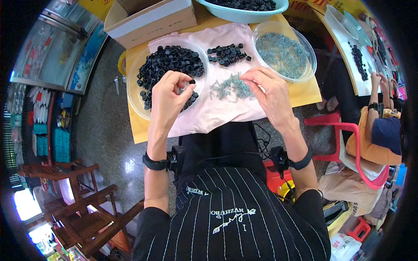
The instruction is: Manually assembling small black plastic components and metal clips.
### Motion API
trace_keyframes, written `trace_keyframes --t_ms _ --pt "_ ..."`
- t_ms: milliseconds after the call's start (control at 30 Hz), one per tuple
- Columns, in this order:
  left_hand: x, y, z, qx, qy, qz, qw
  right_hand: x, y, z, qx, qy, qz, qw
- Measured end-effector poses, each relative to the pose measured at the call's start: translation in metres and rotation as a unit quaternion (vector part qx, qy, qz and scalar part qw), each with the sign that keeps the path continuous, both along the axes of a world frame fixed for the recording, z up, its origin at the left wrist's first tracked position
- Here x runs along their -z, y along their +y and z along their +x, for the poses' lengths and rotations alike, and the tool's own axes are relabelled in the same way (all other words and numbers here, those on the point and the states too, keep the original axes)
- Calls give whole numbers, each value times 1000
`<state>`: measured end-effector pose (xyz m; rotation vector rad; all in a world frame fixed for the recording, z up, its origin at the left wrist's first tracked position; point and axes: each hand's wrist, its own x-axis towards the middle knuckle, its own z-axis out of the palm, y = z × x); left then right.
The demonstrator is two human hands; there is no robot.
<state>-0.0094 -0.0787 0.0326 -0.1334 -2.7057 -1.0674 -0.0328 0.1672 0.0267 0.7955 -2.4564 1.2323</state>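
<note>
My left hand [169,95] is over the near right part of a round clear tub [132,96] full of small black plastic caps [172,61]. Its thumb and index finger pinch one small black cap [192,81]. Over a loose pile of thin grey screws [230,88] on a pink cloth [222,114], my right hand [271,93] has its thumb and fingers bent together. What sits between those fingertips, if anything, is too small to make out. Behind the pile lies a group of black caps [228,55], some apparently fitted with screws.
A second clear tub [311,65] holds many grey screws. At the back stand a cardboard box [152,26] and a light blue basin [244,15] of black parts. On the right, another person's hands [379,80] are at a white table [363,89]. A pink chair [358,143] stands nearby.
</note>
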Motion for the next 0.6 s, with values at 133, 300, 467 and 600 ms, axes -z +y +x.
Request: trace_keyframes --t_ms 133,300,467,600 --pt "-2 10 19 33 37 115 992 -2 -22 21 -52 -152 -149 976" --pt "-4 29 39 105 82 185 974 1 -29 43 -154 -421 -366 815" --pt "4 43 48 116 70 195 971 9 -14 53 -145 -464 -398 778" --pt "12 55 45 150 73 174 971 19 2 58 -99 -469 -385 788"
